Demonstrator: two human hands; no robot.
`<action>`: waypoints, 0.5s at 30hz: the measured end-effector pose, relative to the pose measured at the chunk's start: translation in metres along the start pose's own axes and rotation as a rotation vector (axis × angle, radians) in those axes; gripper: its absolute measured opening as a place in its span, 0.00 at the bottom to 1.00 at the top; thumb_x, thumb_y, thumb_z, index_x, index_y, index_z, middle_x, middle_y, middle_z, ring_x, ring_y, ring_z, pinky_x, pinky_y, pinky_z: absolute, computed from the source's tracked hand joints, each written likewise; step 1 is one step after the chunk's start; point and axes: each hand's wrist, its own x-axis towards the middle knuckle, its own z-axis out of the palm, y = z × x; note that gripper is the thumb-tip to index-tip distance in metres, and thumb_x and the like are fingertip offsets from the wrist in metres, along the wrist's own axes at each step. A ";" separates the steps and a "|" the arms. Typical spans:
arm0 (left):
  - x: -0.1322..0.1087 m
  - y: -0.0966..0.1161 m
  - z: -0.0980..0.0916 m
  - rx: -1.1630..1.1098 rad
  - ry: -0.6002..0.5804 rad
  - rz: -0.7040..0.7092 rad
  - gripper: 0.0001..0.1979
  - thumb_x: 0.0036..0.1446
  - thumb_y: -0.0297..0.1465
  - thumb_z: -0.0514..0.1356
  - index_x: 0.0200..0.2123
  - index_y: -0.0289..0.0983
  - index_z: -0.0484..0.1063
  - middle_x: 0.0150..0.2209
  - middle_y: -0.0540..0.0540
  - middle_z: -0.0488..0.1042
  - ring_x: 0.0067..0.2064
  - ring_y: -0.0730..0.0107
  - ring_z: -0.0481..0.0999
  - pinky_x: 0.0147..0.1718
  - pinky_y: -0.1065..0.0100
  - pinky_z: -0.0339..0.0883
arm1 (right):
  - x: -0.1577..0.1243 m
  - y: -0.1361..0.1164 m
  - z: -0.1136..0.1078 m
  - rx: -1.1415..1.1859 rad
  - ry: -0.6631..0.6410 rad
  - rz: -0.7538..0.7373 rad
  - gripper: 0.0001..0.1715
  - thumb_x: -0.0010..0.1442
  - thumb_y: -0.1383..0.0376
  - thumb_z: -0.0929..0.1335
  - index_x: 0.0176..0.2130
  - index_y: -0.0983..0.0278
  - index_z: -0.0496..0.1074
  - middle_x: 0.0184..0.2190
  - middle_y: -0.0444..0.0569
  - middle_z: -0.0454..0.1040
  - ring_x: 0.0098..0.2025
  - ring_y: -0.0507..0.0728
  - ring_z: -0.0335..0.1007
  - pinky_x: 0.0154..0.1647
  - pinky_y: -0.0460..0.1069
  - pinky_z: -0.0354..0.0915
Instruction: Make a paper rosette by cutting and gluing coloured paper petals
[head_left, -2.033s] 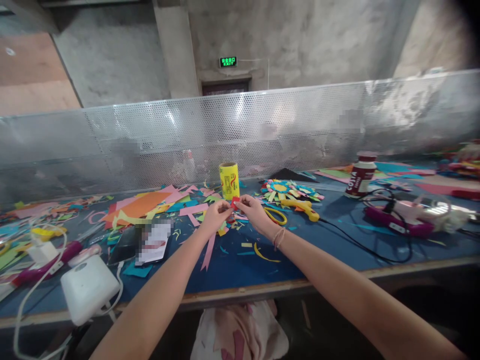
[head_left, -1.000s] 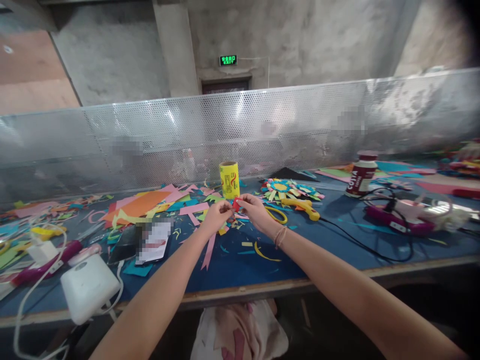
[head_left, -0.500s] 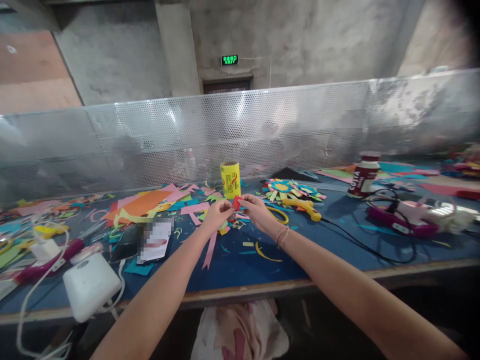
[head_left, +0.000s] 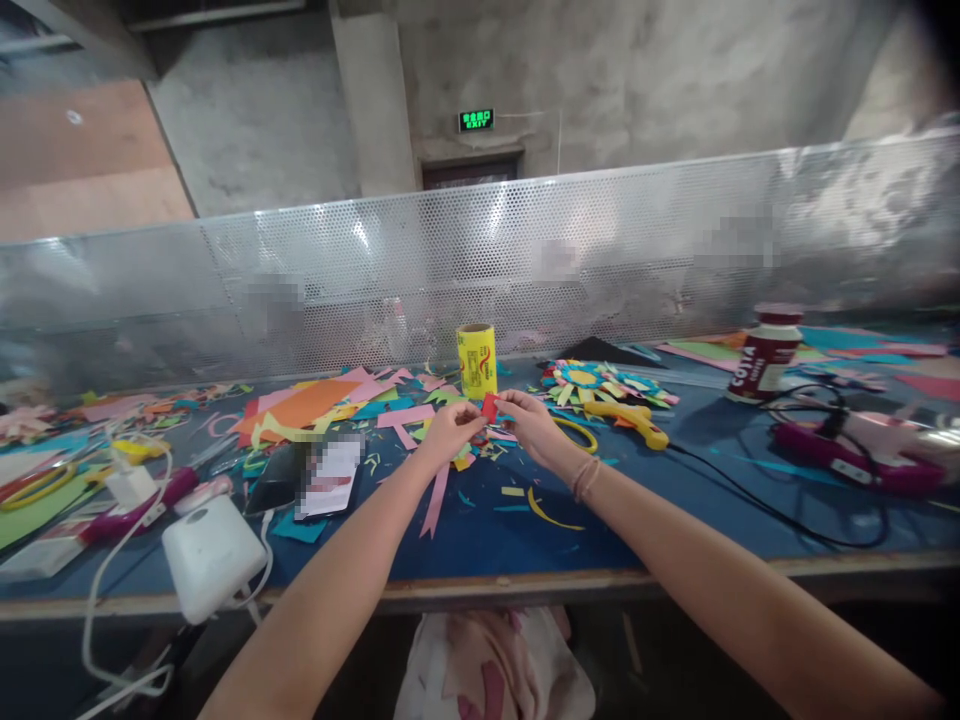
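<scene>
A small red piece [head_left: 490,407] is pinched in the fingers of my right hand [head_left: 526,425], in front of the yellow roll [head_left: 477,362]. My left hand [head_left: 454,432] is closed at the left side of the red piece; what lies between its fingertips is too small to make out. Pink strips [head_left: 436,500] and small paper scraps lie under and around both hands. Right of my right hand is a yellow-handled loop [head_left: 577,434], and beyond it a yellow glue gun [head_left: 628,420] with a black cable.
Orange paper [head_left: 304,408], a phone [head_left: 330,478] and a white charger [head_left: 212,560] with cables are on the left. Paper flowers [head_left: 581,378], a brown bottle [head_left: 765,355] and a purple power strip [head_left: 855,460] are on the right. A perforated metal screen [head_left: 337,270] stands behind.
The whole view has shifted slightly, so things appear further right. Both hands keep nearly the same pose around the red piece.
</scene>
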 end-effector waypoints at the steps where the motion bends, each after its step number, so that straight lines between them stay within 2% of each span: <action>1: 0.000 0.000 0.000 -0.005 0.001 -0.002 0.12 0.45 0.34 0.65 0.24 0.35 0.65 0.22 0.52 0.68 0.25 0.75 0.71 0.27 0.71 0.68 | -0.001 0.000 0.000 -0.004 0.003 0.003 0.18 0.40 0.56 0.74 0.24 0.63 0.65 0.23 0.40 0.66 0.26 0.48 0.59 0.26 0.45 0.55; 6: 0.002 -0.004 0.000 -0.003 0.017 0.009 0.13 0.43 0.36 0.66 0.25 0.34 0.67 0.23 0.52 0.69 0.25 0.75 0.71 0.26 0.72 0.68 | 0.001 0.003 0.000 -0.034 -0.020 0.020 0.17 0.41 0.57 0.73 0.27 0.62 0.65 0.26 0.42 0.67 0.28 0.49 0.62 0.27 0.45 0.57; 9: 0.003 -0.005 -0.003 0.002 0.050 -0.004 0.13 0.44 0.36 0.66 0.25 0.35 0.66 0.23 0.51 0.69 0.25 0.75 0.71 0.27 0.71 0.68 | 0.010 0.004 -0.008 -0.198 -0.045 0.032 0.18 0.42 0.57 0.72 0.33 0.62 0.67 0.31 0.46 0.69 0.31 0.52 0.65 0.29 0.48 0.60; 12: 0.005 -0.006 -0.008 -0.008 0.112 -0.028 0.12 0.45 0.36 0.65 0.25 0.35 0.66 0.23 0.51 0.69 0.26 0.74 0.71 0.28 0.70 0.69 | 0.022 -0.005 -0.038 -0.698 0.068 -0.099 0.16 0.43 0.62 0.71 0.33 0.64 0.68 0.35 0.52 0.70 0.37 0.58 0.67 0.37 0.52 0.63; 14: 0.006 -0.006 -0.011 -0.008 0.152 -0.039 0.12 0.45 0.36 0.65 0.25 0.35 0.66 0.24 0.51 0.69 0.26 0.74 0.71 0.27 0.71 0.68 | 0.028 -0.016 -0.073 -1.109 0.205 -0.235 0.14 0.46 0.64 0.69 0.36 0.66 0.70 0.41 0.57 0.70 0.45 0.61 0.65 0.47 0.55 0.60; 15: 0.006 -0.006 -0.013 -0.005 0.167 -0.046 0.12 0.44 0.36 0.65 0.25 0.35 0.66 0.24 0.51 0.69 0.26 0.74 0.71 0.27 0.71 0.68 | 0.029 -0.023 -0.094 -1.274 0.290 -0.209 0.15 0.47 0.65 0.69 0.37 0.68 0.70 0.43 0.61 0.69 0.48 0.64 0.65 0.48 0.56 0.59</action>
